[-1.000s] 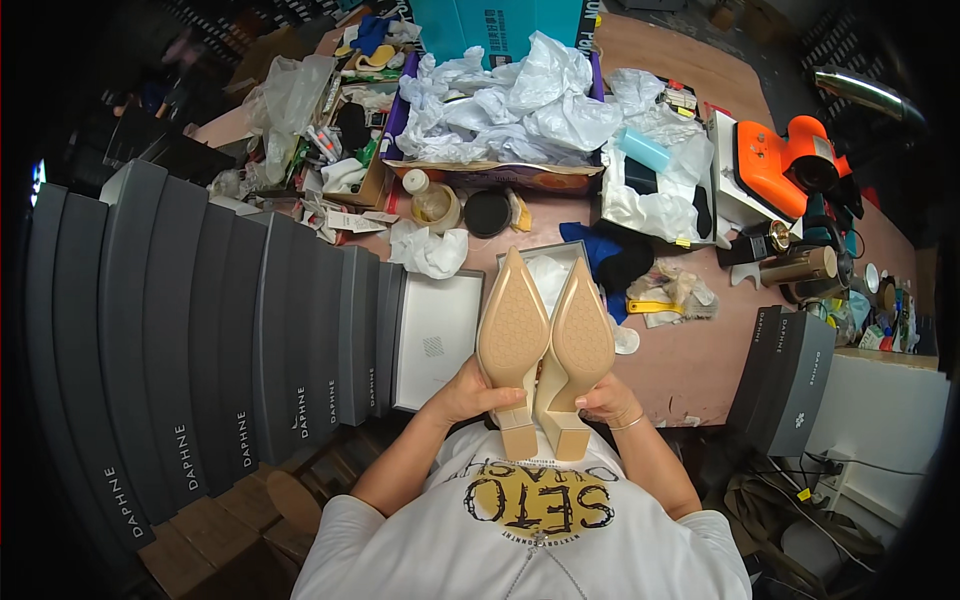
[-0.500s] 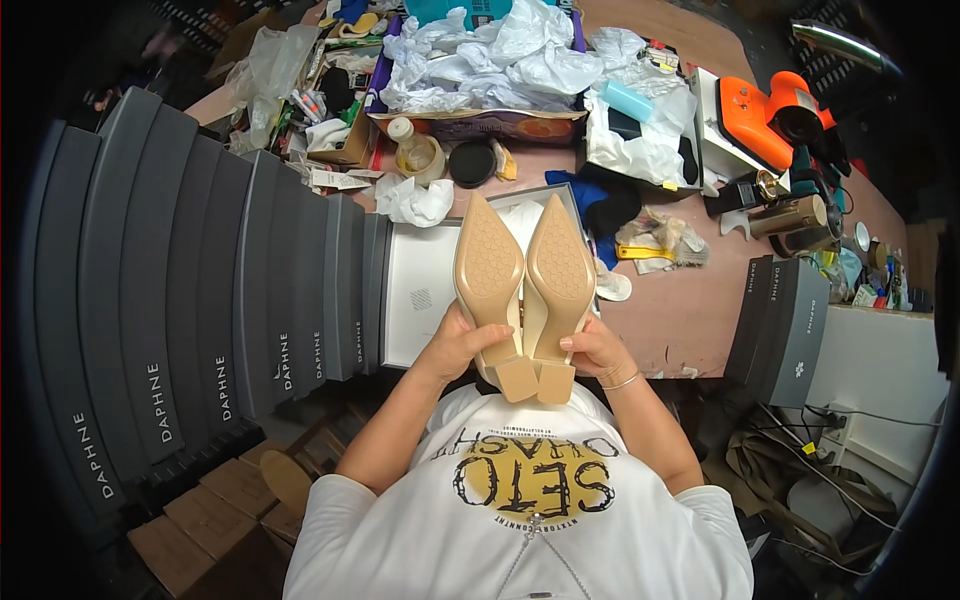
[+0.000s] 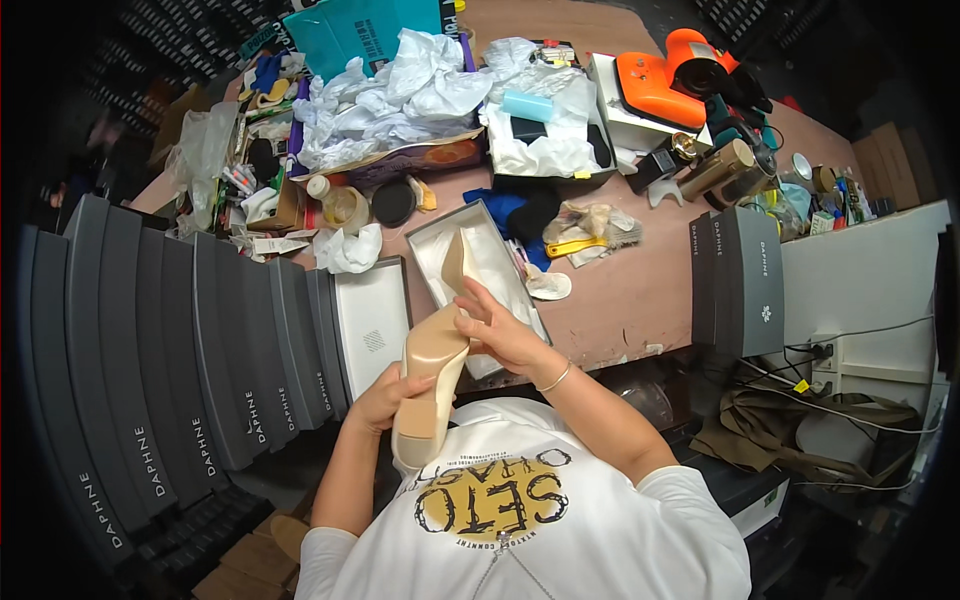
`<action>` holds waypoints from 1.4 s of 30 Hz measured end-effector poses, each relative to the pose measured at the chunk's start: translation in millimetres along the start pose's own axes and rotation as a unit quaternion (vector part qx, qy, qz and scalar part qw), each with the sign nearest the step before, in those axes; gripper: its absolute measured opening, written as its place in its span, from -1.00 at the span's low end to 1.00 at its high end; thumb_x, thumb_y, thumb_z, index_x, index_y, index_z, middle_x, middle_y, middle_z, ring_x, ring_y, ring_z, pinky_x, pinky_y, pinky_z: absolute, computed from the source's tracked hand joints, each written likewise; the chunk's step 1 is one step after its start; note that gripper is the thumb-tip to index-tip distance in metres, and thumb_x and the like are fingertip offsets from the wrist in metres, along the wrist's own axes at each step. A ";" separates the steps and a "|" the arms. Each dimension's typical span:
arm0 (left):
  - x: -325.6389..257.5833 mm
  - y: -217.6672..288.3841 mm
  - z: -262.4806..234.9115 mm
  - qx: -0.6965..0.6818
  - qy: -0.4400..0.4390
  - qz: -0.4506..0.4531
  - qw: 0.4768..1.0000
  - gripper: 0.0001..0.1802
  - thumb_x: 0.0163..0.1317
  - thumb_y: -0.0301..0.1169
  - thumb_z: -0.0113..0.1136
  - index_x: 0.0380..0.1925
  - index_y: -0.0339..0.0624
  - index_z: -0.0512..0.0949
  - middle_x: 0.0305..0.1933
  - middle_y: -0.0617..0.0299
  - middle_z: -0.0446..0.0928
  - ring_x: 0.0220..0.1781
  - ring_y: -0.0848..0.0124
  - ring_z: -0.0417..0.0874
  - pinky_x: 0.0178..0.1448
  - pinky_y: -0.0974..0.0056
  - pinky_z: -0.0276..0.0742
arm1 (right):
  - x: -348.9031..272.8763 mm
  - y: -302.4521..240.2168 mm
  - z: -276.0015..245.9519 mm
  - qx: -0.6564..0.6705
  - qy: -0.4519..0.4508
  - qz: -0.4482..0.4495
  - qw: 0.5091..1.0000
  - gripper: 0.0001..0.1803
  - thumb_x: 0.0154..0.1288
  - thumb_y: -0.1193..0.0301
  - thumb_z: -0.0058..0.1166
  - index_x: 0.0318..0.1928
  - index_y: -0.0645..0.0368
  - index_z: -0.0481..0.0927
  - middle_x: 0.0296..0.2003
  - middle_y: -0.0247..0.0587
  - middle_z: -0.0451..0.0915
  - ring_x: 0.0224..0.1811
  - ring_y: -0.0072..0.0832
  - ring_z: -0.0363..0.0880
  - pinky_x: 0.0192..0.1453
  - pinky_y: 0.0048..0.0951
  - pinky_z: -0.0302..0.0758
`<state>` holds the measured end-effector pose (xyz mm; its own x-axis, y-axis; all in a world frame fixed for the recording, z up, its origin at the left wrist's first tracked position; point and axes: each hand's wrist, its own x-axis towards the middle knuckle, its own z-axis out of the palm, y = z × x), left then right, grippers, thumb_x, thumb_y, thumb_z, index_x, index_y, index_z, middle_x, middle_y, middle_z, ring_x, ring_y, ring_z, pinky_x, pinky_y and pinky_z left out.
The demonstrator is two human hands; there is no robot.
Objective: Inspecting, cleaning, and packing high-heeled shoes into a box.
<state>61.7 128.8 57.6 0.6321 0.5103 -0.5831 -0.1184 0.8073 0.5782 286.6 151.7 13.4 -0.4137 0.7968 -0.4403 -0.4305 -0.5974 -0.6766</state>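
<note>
Sole up, a cream high-heeled shoe with a tan sole and block heel is gripped in my left hand, its thumb across the sole near the heel. My right hand has its fingers over the tan sole of the second high-heeled shoe. That shoe's pointed toe shows above the fingers, and the hand hides its rest. Both shoes are close together. Behind them lies an open grey shoebox lined with white paper. Left of it is a white-lined box lid.
A row of grey shoeboxes stands at left, and more boxes stand at right. Beyond are a purple carton of crumpled paper, an orange heat tool, a yellow-handled brush, a bottle and a black round tin.
The shoes, held side by side with soles toward me, are now split and turned differently. My right hand has moved up toward the toes. The view has shifted, so the table appears further left.
</note>
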 end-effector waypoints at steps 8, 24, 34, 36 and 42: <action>-35.7 -11.8 51.8 0.346 0.154 0.256 0.889 -0.06 -0.01 -0.12 0.45 0.30 -0.31 0.22 0.11 0.02 0.48 0.11 0.19 0.52 0.22 0.16 0.41 | -45.3 21.5 -23.0 0.100 0.115 0.011 0.988 -0.10 0.26 0.44 0.20 0.46 0.05 -0.08 0.14 -0.04 0.35 0.07 -0.39 0.51 0.00 -0.44 0.60; -1.8 52.7 30.0 0.232 -0.055 0.062 0.969 -0.50 -0.03 -0.51 0.37 -0.01 -0.32 0.54 -0.12 0.18 0.63 -0.01 0.45 0.61 0.13 0.33 0.50 | 35.4 26.1 -184.0 -0.694 0.211 -0.176 0.666 -0.45 0.11 0.51 0.05 0.19 0.13 0.40 0.00 -0.05 0.48 0.05 -0.08 0.45 0.11 -0.17 0.40; 2.7 18.6 13.6 0.150 -0.054 0.097 0.982 -0.43 -0.05 -0.46 0.29 0.05 -0.36 0.49 -0.20 0.19 0.62 0.02 0.38 0.58 0.20 0.28 0.44 | 5.6 50.2 -171.0 -0.527 0.337 -0.129 0.769 -0.39 0.15 0.33 0.24 0.15 0.34 0.36 -0.03 0.14 0.46 0.01 -0.16 0.51 0.06 -0.25 0.48; 1.6 16.2 11.9 0.146 -0.048 0.103 0.983 -0.43 -0.08 -0.44 0.30 0.03 -0.38 0.49 -0.20 0.16 0.62 -0.02 0.37 0.60 0.19 0.28 0.44 | 3.3 73.5 -194.1 -0.432 0.398 -0.106 0.802 -0.34 0.12 0.24 0.33 0.11 0.37 0.38 -0.12 0.10 0.52 -0.09 -0.24 0.56 -0.03 -0.32 0.53; 6.5 18.1 13.4 0.144 -0.049 0.083 0.985 -0.42 -0.10 -0.40 0.31 0.01 -0.38 0.50 -0.22 0.15 0.62 -0.07 0.36 0.62 0.17 0.27 0.46 | -3.7 100.7 -209.7 -0.480 0.350 0.008 0.804 -0.53 0.03 0.18 0.39 -0.21 0.29 0.53 -0.45 -0.09 0.60 -0.38 -0.27 0.59 -0.29 -0.31 0.50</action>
<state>73.9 142.8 71.9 0.6943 0.5867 -0.4168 -0.0136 0.5898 0.8075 413.0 107.6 -176.9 0.2855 0.8459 -0.4505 0.5276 -0.5312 -0.6629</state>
